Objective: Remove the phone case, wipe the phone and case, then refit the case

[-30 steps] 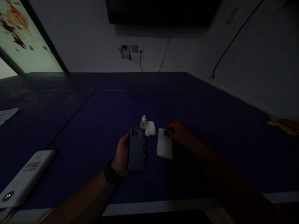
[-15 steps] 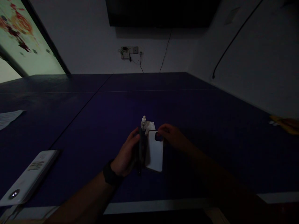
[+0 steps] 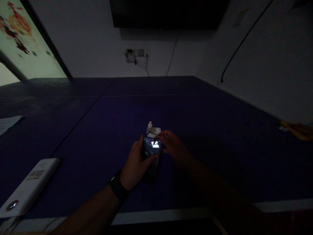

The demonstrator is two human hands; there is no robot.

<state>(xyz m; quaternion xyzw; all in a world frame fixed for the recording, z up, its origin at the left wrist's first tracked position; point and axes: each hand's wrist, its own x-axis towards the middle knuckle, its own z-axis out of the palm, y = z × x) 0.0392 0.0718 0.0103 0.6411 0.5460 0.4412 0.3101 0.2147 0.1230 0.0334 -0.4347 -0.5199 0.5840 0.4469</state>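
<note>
Two hands on one phone (image 3: pixel 149 147), over the counter (image 3: pixel 102 130)! The left hand (image 3: pixel 134 165) grips its side, thumb across the glossy front; the right hand (image 3: pixel 174 148) seems to pinch the case (image 3: pixel 153 134) near the far right corner. Probably light, stiff, slick, breakable; sides make the safest hold. Bottle (image 3: pixel 150 125) just beyond.

The light is dim, with glare on the phone (image 3: pixel 150 148).

Purple table (image 3: pixel 117 119): white-capped bottle (image 3: pixel 150 126) beside white tissue (image 3: pixel 157 130); left, white device (image 3: pixel 30 186), paper (image 3: pixel 9 124).
</note>
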